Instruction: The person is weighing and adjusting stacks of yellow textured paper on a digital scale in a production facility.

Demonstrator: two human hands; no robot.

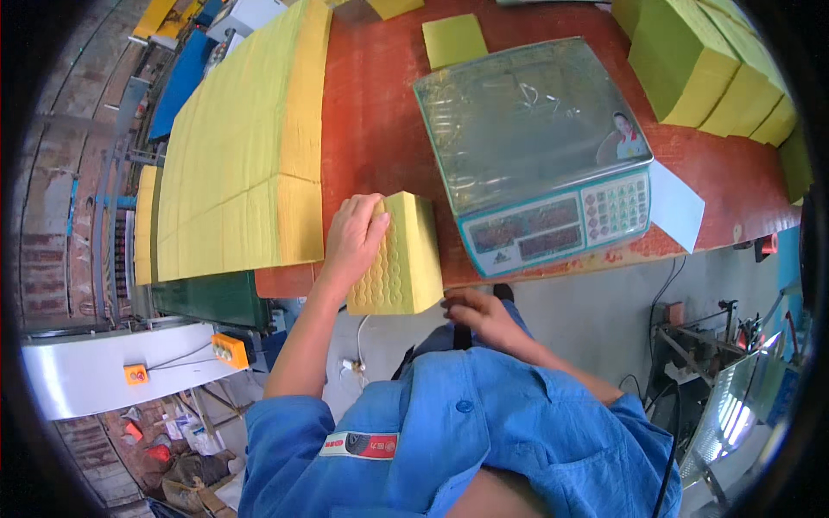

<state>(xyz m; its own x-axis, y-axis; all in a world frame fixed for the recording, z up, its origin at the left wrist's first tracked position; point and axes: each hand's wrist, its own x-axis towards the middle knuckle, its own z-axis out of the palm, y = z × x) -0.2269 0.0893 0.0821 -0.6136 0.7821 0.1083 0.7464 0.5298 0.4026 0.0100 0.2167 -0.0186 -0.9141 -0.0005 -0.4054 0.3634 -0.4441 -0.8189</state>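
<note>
A thick block of yellow paper sheets (416, 250) stands at the near edge of the red table, its face stamped with rows of ring shapes. My left hand (352, 237) is closed over its upper left side, thumb on the stamped face. Close to the block's lower right corner is my right hand (484, 315), its fingers loosely bent and apart. Whether its fingertips touch the paper I cannot tell. To the right sits a weighing scale (535, 129) with a clear-covered platform, two display windows and a keypad.
A long row of yellow paper (233, 147) fills the table's left side. More yellow blocks (691, 65) stand at the far right, and a small yellow stack (455, 41) lies behind the scale. A white sheet (676, 205) sticks out beside the scale. Orange switch boxes (229, 351) sit on a white panel at left.
</note>
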